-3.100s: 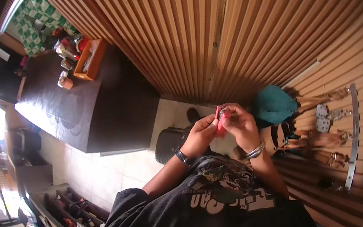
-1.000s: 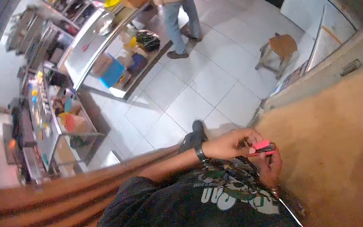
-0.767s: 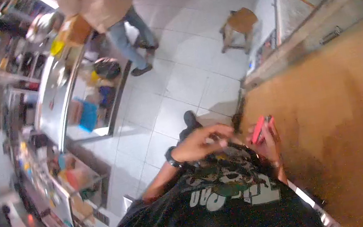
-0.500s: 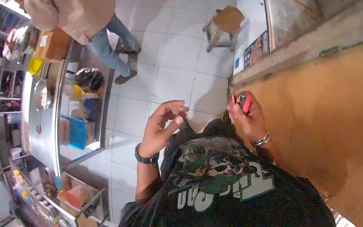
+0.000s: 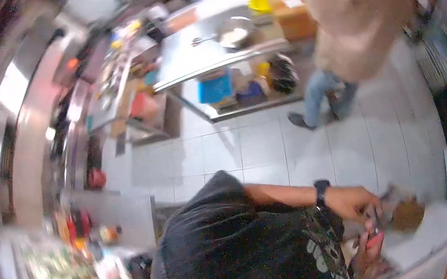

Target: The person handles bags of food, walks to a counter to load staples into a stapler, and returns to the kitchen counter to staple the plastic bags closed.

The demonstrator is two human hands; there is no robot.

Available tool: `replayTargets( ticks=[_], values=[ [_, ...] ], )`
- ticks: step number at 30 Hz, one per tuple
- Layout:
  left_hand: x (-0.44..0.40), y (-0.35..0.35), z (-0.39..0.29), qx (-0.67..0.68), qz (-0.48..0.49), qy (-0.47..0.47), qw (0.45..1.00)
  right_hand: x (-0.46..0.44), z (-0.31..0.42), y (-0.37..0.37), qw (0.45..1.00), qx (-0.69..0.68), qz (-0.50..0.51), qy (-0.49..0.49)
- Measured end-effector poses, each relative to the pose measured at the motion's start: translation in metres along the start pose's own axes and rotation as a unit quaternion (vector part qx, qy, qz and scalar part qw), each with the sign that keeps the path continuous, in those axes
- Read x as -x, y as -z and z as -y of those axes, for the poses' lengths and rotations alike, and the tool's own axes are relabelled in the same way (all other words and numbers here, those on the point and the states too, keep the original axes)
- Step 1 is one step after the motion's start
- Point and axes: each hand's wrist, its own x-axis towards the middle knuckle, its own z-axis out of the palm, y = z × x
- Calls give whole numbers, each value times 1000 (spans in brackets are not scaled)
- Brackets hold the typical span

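My left hand [image 5: 352,200], with a black watch at the wrist, reaches across to my right hand. Its fingers are bent down and closed over a small dark piece just above the red object; motion blur hides the exact grip. My right hand [image 5: 365,255] is closed around a small red object with a dark, metal-looking part [image 5: 376,240]; its kind is not clear. The two hands are close together at the lower right, in front of my dark T-shirt [image 5: 225,252].
A co-worker [image 5: 362,7] in a beige top stands beside a steel table [image 5: 181,66] bearing a pan [image 5: 234,33]. A wooden stool [image 5: 409,214] is just beyond my hands. Chopped vegetables [image 5: 58,267] lie on a counter at the lower left.
The view has swung left, bringing the counter with vegetables into sight. My left hand, previously open and apart, has come to my right hand, which still holds the red object.
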Motion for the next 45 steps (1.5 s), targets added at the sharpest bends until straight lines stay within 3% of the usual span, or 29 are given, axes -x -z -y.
replayTargets(
  ticks=[2,4,6,7,10,11,12,14,16,17,18,20,24,28,30,34,36,40,41,44,45],
  values=[
    [-52,9,3,-26,-46,-31,998,-62,-2,25,999,16,40,-10],
    [-101,11,9,-101,-51,-84,990,-105,19,43,993,-3,87,75],
    [-145,21,-2,-69,-95,-66,991,-153,49,62,989,35,88,112],
    [-168,27,3,-76,-138,-48,986,-179,67,69,975,82,104,177],
    [-225,50,10,-52,-204,8,978,-247,86,105,977,88,147,125],
    [-240,56,6,-17,-220,50,974,-261,116,103,983,88,146,68],
    [-256,66,10,-24,-231,35,972,-278,143,101,986,88,138,11],
    [-284,89,22,-41,-238,11,970,-315,168,101,973,152,129,113],
    [-315,113,37,-115,-242,-10,963,-355,172,102,982,113,98,118],
    [-331,130,23,-61,-191,97,975,-377,175,105,985,67,93,127],
    [-347,143,33,-93,-191,103,972,-401,183,106,987,67,74,127],
    [-386,167,61,101,-184,70,975,-446,198,109,984,64,88,143],
    [-480,235,70,250,-210,11,945,-566,200,121,987,69,79,124],
    [-557,294,96,191,-188,23,963,-649,231,116,993,42,52,94],
    [-586,311,100,172,-183,36,967,-684,227,124,988,42,48,140],
    [-623,352,115,178,-173,55,967,-745,223,123,979,90,120,141],
    [-638,377,133,66,-146,64,985,-773,218,116,987,71,121,72],
    [-667,441,142,25,-204,78,976,-861,194,104,980,-4,189,61],
    [-678,456,150,59,-239,72,966,-886,192,95,988,-12,144,44],
    [-707,525,165,-17,-262,75,962,-972,197,78,984,-105,141,23],
    [-721,545,175,24,-278,65,958,-1003,199,73,979,-129,153,36]
  ],
)
